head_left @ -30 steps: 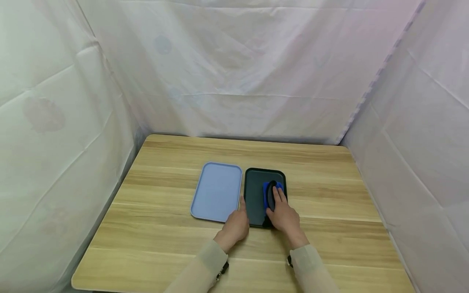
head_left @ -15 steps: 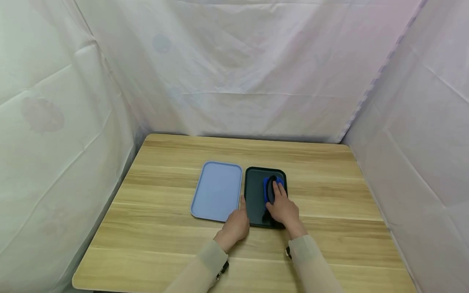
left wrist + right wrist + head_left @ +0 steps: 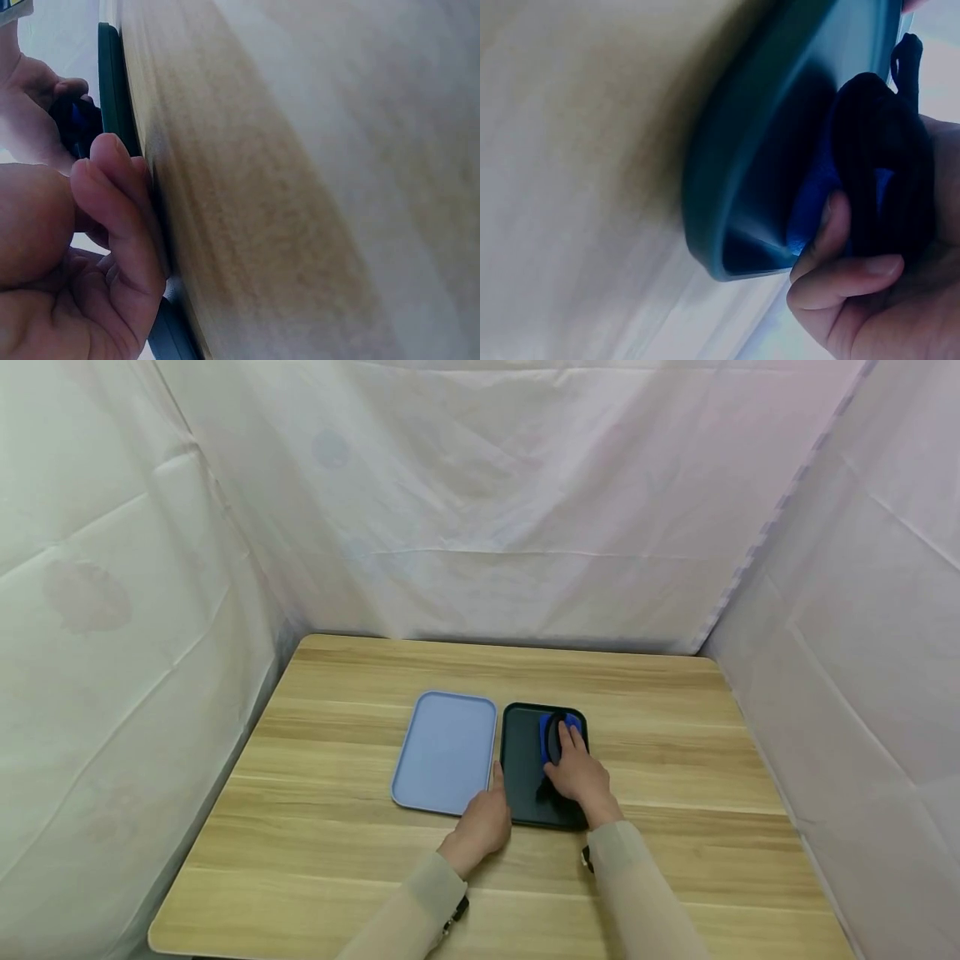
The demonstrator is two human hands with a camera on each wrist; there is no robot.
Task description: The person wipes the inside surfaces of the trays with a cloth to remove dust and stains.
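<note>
In the head view a dark green tray (image 3: 519,756) lies on the table beside a light blue tray (image 3: 446,752). My right hand (image 3: 581,774) grips a blue pad (image 3: 544,737) with a black looped handle (image 3: 554,742), at the green tray's far right part. Curled fingertips (image 3: 840,289) show against the black handle in the right wrist view. A loose black end (image 3: 545,790) trails toward me. My left hand (image 3: 484,820) rests at the near end of the gap between the trays, its index finger straight along the green tray's left rim, other fingers curled without an object.
The trays sit in the middle of a wood-grain table (image 3: 315,810). White cloth hangs behind it (image 3: 480,510) and on both sides. A dark wrist strap (image 3: 459,910) shows under the left sleeve.
My right hand has slid the blue pad forward, away from me, along the green tray's right side. My left hand and both trays have stayed in place.
</note>
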